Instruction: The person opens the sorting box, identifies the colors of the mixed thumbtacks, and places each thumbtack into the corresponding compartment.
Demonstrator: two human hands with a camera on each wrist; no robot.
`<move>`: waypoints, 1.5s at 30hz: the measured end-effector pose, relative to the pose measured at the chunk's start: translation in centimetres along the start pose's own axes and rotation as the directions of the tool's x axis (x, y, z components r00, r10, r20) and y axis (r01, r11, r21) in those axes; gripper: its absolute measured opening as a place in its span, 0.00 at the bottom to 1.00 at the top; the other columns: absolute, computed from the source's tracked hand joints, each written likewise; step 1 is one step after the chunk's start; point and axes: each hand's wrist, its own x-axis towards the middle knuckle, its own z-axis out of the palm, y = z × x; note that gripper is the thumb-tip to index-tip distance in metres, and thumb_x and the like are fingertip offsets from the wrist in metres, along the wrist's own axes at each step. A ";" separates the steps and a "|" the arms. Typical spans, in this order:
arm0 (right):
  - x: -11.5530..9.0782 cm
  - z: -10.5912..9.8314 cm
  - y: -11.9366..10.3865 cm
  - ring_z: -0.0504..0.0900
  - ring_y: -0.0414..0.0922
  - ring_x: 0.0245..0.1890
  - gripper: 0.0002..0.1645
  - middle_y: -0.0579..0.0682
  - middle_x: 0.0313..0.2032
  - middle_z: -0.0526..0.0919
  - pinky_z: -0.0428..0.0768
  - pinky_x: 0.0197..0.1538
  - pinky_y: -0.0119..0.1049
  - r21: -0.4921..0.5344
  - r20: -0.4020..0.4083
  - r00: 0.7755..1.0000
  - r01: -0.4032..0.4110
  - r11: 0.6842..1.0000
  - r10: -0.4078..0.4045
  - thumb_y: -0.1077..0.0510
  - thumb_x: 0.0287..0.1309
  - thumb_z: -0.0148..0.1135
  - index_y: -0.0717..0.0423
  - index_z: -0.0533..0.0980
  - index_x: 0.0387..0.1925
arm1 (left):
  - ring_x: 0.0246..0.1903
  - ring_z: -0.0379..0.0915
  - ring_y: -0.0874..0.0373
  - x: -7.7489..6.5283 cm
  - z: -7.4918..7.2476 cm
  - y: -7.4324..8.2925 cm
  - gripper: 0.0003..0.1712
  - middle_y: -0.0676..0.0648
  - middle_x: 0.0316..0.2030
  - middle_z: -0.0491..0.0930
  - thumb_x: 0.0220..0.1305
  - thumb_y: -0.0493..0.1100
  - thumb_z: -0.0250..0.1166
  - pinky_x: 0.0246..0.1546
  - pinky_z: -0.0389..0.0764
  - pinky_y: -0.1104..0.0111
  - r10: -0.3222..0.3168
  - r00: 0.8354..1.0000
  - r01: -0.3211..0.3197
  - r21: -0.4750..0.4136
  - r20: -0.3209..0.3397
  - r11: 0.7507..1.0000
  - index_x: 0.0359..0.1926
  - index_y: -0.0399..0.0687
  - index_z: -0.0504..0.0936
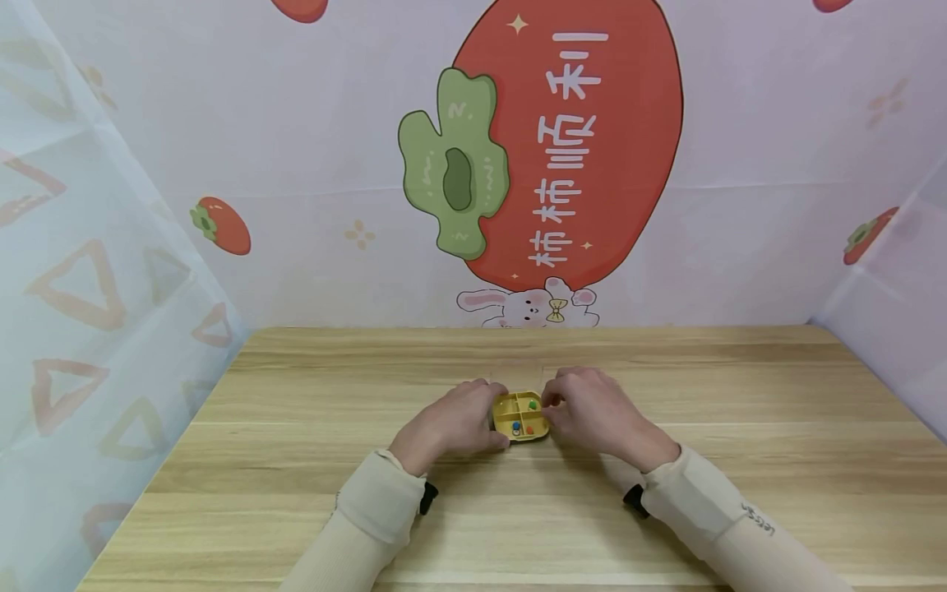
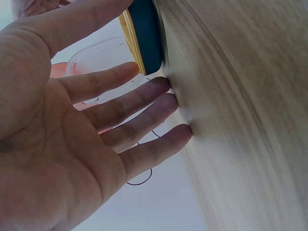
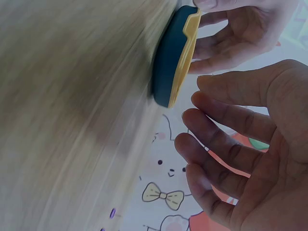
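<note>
A small pill box with a yellow four-part tray and a dark teal base lies on the table. Its clear lid stands open at the back. Small pieces lie in the compartments: one green at far right, one blue at near left and one orange at near right. My left hand holds the box's left end between thumb and index finger. My right hand is at the right rim, thumb and index tips close together; I cannot tell whether a tiny thing is between them.
The wooden table runs back to a printed cloth wall with a large persimmon and a rabbit. More cloth hangs along both sides. Dark wrist straps show below the cuffs.
</note>
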 end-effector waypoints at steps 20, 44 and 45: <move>-1.4 -0.5 2.9 0.72 0.38 0.29 0.05 0.39 0.27 0.75 0.71 0.35 0.36 -0.051 0.003 0.998 -0.058 0.997 0.058 0.55 0.48 0.64 0.48 0.80 0.30 | 0.42 0.66 0.58 0.1 0.1 0.0 0.39 0.48 0.46 0.73 0.49 0.53 0.69 0.48 0.67 0.66 -0.007 1.000 0.007 0.008 -0.004 1.000 0.60 0.42 0.68; -1.7 -1.7 7.5 0.72 0.40 0.28 0.07 0.42 0.27 0.77 0.71 0.33 0.38 -0.066 0.029 0.979 -0.199 0.978 0.201 0.53 0.47 0.62 0.49 0.80 0.31 | 0.40 0.66 0.59 0.0 0.2 -0.1 0.39 0.50 0.43 0.73 0.47 0.54 0.70 0.46 0.68 0.67 -0.025 1.000 0.025 -0.017 -0.013 1.000 0.59 0.42 0.68; -1.8 -1.7 7.6 0.72 0.40 0.28 0.08 0.42 0.27 0.76 0.70 0.33 0.38 -0.065 0.030 0.978 -0.204 0.977 0.207 0.53 0.47 0.63 0.50 0.80 0.31 | 0.40 0.66 0.59 0.0 0.2 -0.2 0.39 0.51 0.43 0.73 0.47 0.54 0.70 0.46 0.68 0.67 -0.027 1.000 0.027 -0.019 -0.011 0.999 0.59 0.42 0.68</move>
